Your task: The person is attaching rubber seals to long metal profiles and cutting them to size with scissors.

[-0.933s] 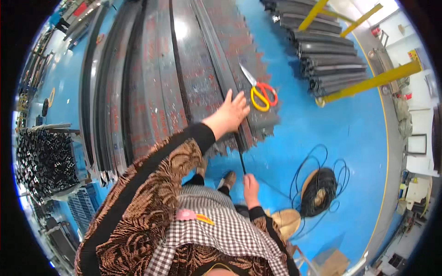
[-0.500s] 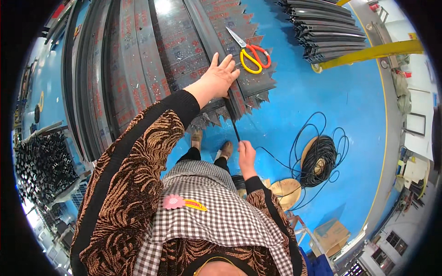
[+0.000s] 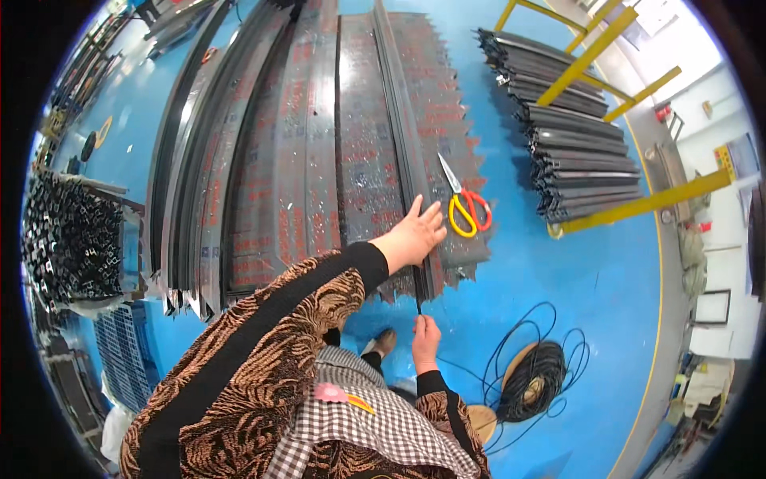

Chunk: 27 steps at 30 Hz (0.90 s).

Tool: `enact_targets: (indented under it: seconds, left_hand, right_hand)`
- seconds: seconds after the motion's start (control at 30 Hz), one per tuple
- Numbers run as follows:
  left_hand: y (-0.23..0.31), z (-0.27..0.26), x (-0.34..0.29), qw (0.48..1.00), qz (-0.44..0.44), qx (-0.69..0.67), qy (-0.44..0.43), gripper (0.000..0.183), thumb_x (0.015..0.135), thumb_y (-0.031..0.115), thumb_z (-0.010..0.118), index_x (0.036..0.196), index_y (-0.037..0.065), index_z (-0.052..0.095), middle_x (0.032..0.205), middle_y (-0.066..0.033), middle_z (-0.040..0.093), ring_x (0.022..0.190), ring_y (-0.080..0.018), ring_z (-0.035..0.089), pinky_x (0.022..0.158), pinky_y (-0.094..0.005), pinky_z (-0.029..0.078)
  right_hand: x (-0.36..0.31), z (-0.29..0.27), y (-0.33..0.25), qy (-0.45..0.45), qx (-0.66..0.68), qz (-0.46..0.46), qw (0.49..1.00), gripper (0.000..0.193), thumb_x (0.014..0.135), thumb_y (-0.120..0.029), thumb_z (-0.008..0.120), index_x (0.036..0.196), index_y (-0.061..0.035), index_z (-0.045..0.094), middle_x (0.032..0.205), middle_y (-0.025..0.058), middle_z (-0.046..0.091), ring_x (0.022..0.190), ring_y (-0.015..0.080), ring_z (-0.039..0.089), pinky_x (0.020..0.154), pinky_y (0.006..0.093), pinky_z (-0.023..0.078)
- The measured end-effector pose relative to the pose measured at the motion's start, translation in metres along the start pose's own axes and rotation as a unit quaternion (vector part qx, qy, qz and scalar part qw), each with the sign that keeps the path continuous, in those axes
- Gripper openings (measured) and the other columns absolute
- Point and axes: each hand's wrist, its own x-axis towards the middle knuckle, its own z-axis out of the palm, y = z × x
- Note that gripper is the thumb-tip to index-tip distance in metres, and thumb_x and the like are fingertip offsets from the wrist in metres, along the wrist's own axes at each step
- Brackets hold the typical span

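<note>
My left hand (image 3: pixel 415 235) lies across the near end of a long black profile (image 3: pixel 399 132), its fingers spread and nothing gripped. From under that end a thin black cord (image 3: pixel 420 306) comes out toward me. My right hand (image 3: pixel 426 339) is closed around this cord, just off the stack's near edge. A pair of scissors (image 3: pixel 450 176), with one yellow and one red handle loop, rests on the dark sheets beside my left fingers. Where the cord runs inside the profile is hidden.
Stacked dark strips (image 3: pixel 263 191) with red print stretch away, their ends jagged. A loose coil of black cord (image 3: pixel 519 395) sits on the blue floor at right. Further right, bundled black profiles (image 3: pixel 578 156) lie by a yellow rack (image 3: pixel 638 203). More profile ends (image 3: pixel 76 247) are piled at left.
The view has shifted, showing more of the stack's far part. My right hand keeps its hold on the cord near the profile end, and my left hand still rests on the profile.
</note>
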Motion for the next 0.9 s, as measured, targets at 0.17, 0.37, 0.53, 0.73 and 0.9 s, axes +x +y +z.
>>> enact_targets:
  seconds: [0.17, 0.37, 0.53, 0.73, 0.9]
  left_hand:
    - [-0.007, -0.007, -0.009, 1.0, -0.005, -0.017, -0.022, 0.07, 0.062, 0.032, 0.074, 0.123, 0.006, 0.049, 0.134, -0.0182, 0.041, 0.134, -0.0349, 0.023, 0.106, -0.0636, 0.01]
    - [-0.004, -0.013, -0.008, 0.999, -0.003, -0.022, -0.031, 0.07, 0.062, 0.032, 0.074, 0.123, 0.007, 0.049, 0.135, -0.0183, 0.041, 0.134, -0.035, 0.023, 0.106, -0.0636, 0.009]
    - [-0.004, -0.006, -0.007, 0.999, -0.007, -0.026, -0.018, 0.071, 0.061, 0.033, 0.075, 0.122, 0.008, 0.05, 0.135, -0.0189, 0.041, 0.135, -0.035, 0.022, 0.106, -0.0636, 0.009]
    - [-0.001, -0.011, -0.008, 0.999, -0.003, -0.041, -0.029, 0.069, 0.062, 0.031, 0.075, 0.121, 0.007, 0.05, 0.134, -0.0183, 0.041, 0.135, -0.0343, 0.021, 0.106, -0.0642, 0.007]
    - [-0.006, -0.009, -0.009, 0.999, -0.005, -0.032, -0.032, 0.071, 0.062, 0.035, 0.075, 0.123, 0.008, 0.05, 0.135, -0.0184, 0.04, 0.135, -0.0347, 0.02, 0.106, -0.0637, 0.008]
  right_hand:
    - [-0.012, -0.005, 0.0, -0.005, 0.017, 0.013, 1.0, 0.02, 0.089, -0.017, 0.05, 0.081, -0.0011, 0.06, 0.063, 0.0035, 0.055, 0.055, 0.0135, 0.047, 0.054, 0.0265, 0.039]
    - [-0.013, -0.011, 0.0, -0.006, -0.02, 0.003, 1.0, 0.019, 0.089, -0.018, 0.051, 0.082, -0.0021, 0.059, 0.064, 0.0053, 0.056, 0.055, 0.0152, 0.048, 0.055, 0.0288, 0.041]
    - [0.006, -0.004, -0.008, -0.067, 0.101, 0.102, 0.987, 0.019, 0.089, -0.017, 0.05, 0.081, -0.0024, 0.059, 0.064, 0.0043, 0.055, 0.055, 0.0136, 0.047, 0.054, 0.0271, 0.04]
    - [-0.012, -0.01, 0.018, -0.056, 0.091, 0.108, 0.988, 0.022, 0.09, -0.018, 0.048, 0.079, -0.0024, 0.059, 0.064, 0.0037, 0.055, 0.055, 0.0128, 0.046, 0.053, 0.0258, 0.039]
    - [0.002, -0.001, -0.013, -0.057, 0.136, 0.119, 0.982, 0.024, 0.09, -0.019, 0.048, 0.077, -0.0019, 0.059, 0.064, 0.0034, 0.055, 0.055, 0.0125, 0.046, 0.053, 0.0256, 0.04]
